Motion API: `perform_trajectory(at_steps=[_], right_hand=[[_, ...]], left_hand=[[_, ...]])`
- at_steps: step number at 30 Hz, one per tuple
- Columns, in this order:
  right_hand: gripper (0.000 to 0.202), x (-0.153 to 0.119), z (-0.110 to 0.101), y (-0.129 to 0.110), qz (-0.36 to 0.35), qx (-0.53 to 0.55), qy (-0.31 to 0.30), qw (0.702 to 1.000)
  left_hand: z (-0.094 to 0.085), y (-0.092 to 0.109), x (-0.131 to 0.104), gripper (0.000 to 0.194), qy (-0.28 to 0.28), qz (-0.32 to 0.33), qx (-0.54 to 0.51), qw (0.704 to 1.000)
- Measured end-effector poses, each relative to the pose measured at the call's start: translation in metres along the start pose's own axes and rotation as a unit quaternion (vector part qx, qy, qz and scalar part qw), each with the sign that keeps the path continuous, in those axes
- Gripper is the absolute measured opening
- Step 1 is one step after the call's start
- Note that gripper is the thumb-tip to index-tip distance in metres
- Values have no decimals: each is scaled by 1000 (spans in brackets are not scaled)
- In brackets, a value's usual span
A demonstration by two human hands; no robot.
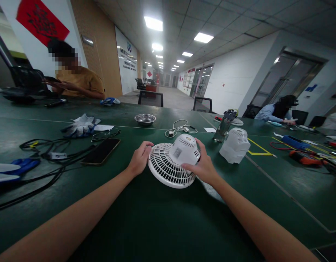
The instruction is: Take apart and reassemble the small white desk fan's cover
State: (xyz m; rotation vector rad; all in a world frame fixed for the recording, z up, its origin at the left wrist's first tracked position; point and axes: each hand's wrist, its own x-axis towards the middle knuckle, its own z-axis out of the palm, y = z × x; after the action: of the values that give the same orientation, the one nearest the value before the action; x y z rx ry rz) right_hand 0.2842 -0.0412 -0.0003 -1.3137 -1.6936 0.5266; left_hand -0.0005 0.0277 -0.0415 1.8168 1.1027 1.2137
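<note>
Forearms [83,213] cut off at near edge. Right hand [204,165] grips white housing [181,150], far fingers partly hidden. Left hand [139,160] at left rim of grille [163,165]; cannot tell whether gripping.

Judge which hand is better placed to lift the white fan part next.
Probably the right hand: it grips the domed housing, while the left hand is just at the grille edge.

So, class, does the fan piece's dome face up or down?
Up: the white dome rises above the round grille, the right hand against its side.
</note>
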Motion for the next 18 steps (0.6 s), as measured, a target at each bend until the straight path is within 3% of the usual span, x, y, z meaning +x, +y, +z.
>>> perform_trajectory(at_steps=[2, 4, 6, 9, 11, 14, 18], right_hand=[[108, 1, 1, -5, 37, 117, 33, 992], [98, -1, 3, -12, 87, 241, 46, 965], [75, -4, 7, -18, 157, 348, 9, 924], [41, -11, 15, -22, 262, 468, -114, 836], [37, -13, 21, -19, 298, 510, -170, 789], [32, -12, 26, -10, 310, 524, -189, 771], [29, -7, 31, 1, 294, 515, -181, 784]], left_hand=[[1, 2, 0, 48, 38, 79, -58, 994], [4, 4, 1, 50, 77, 152, -88, 981], [7, 4, 2, 53, 109, 168, -84, 976], [10, 2, 2, 51, 69, 69, -119, 988], [11, 1, 2, 44, 35, -22, -179, 983], [13, 2, 1, 38, 52, -101, -212, 971], [13, 11, -1, 26, 63, -105, -168, 978]])
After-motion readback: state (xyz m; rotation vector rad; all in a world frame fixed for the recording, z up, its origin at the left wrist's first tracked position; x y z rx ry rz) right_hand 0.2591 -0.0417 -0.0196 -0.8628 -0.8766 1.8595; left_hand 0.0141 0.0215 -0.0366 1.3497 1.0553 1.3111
